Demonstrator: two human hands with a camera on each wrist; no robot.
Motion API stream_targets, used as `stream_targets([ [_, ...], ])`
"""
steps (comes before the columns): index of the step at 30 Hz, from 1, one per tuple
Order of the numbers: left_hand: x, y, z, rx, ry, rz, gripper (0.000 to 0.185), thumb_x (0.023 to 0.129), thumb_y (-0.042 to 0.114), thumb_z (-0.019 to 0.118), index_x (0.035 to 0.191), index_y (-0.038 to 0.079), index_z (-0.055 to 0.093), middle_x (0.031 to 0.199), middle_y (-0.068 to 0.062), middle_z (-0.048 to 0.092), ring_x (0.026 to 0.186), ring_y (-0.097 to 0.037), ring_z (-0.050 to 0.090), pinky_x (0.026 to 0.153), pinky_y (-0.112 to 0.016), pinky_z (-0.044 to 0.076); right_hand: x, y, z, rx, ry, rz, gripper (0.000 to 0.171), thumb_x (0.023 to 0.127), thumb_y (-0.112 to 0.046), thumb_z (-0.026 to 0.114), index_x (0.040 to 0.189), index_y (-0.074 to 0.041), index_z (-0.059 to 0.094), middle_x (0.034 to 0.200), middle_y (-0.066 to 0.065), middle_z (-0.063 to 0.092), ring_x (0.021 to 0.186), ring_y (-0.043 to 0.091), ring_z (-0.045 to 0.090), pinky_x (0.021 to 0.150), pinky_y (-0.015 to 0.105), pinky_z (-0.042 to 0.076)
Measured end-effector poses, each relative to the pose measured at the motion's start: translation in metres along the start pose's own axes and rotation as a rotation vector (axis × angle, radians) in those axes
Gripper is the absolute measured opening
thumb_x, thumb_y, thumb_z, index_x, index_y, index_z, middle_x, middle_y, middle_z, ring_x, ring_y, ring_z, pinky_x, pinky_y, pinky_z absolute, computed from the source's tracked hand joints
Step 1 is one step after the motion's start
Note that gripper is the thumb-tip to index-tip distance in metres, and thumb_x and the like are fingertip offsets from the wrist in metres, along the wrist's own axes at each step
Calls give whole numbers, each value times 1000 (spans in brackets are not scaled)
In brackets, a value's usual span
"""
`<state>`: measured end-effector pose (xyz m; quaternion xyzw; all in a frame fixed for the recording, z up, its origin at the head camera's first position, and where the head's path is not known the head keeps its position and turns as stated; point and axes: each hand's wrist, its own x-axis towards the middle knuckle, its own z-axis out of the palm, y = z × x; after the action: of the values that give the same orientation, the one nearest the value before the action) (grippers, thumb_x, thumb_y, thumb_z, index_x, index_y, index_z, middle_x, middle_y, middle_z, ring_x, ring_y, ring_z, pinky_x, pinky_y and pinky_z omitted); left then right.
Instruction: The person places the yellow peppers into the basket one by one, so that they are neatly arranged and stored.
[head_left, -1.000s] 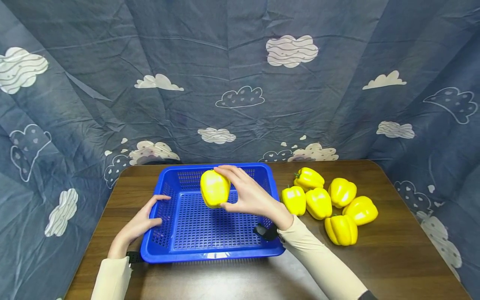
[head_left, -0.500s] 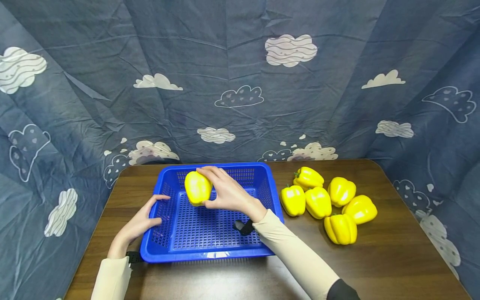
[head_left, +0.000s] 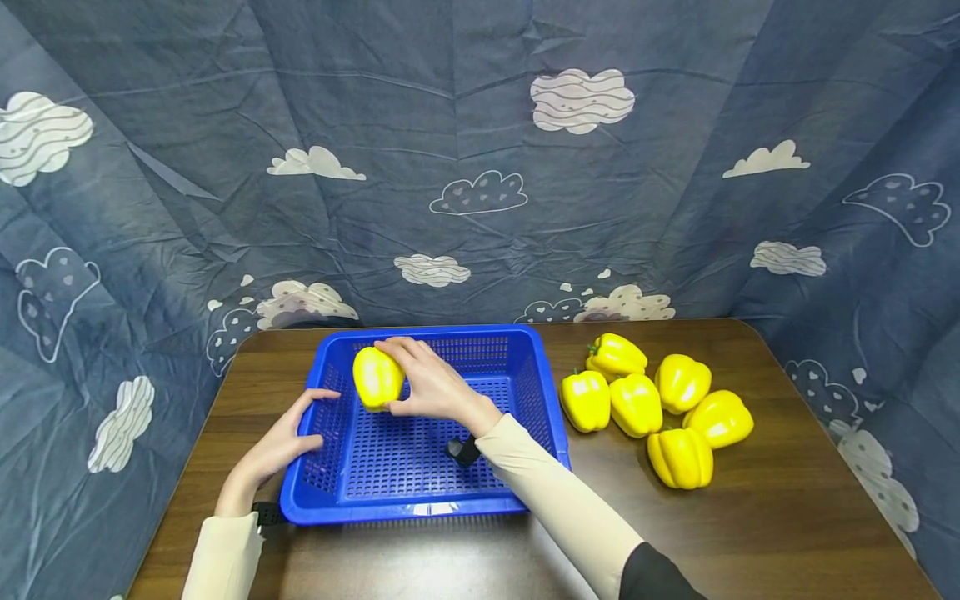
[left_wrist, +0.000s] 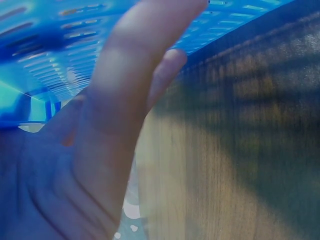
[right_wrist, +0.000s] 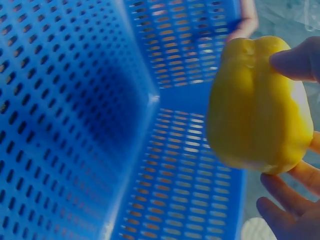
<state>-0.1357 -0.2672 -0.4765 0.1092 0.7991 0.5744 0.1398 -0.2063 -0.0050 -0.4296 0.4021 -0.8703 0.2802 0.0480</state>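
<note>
The left hand [head_left: 279, 448] rests with straight, relaxed fingers on the left rim of the blue basket [head_left: 547, 392]. Over the basket's far-left corner, the right hand [head_left: 431, 385] grips a yellow pepper [head_left: 377, 377] (fingers curled round it). Six peppers [head_left: 655, 407] lie right on the worktop [head_left: 787, 508].

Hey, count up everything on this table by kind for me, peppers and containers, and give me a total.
Yellow bell peppers: 7, one gripped by the right hand over the basket, six loose on the brown wooden table.
Blue perforated plastic baskets: 1, with the left hand on its left wall.
Total: 8.
</note>
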Motion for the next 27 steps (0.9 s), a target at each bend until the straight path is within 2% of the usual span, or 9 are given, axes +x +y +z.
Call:
stream_targets([
  [9, 0, 0, -1, -1, -7, 2, 64, 77, -11, 51, 137, 4, 35, 139, -33, 30, 113, -48, 43, 79, -45, 49, 8, 8, 22, -46, -42, 45, 83, 71, -31, 79, 142, -9, 43, 137, 8, 45, 116, 25, 47, 95, 32, 43],
  [17, 1, 0, 1, -10, -6, 26, 64, 76, -12, 51, 136, 3, 36, 135, -33, 35, 110, -43, 45, 80, -39, 48, 11, 14, 36, -51, -44, 51, 83, 71, -32, 80, 141, -8, 44, 136, 7, 47, 115, 24, 48, 96, 30, 42],
  [27, -1, 1, 0, -20, -17, -5, 63, 79, -11, 50, 137, 5, 34, 138, -34, 32, 112, -46, 44, 80, -43, 49, 20, 12, 53, -39, -78, 76, 83, 71, -34, 81, 141, -10, 44, 134, 6, 48, 116, 22, 47, 99, 27, 38],
])
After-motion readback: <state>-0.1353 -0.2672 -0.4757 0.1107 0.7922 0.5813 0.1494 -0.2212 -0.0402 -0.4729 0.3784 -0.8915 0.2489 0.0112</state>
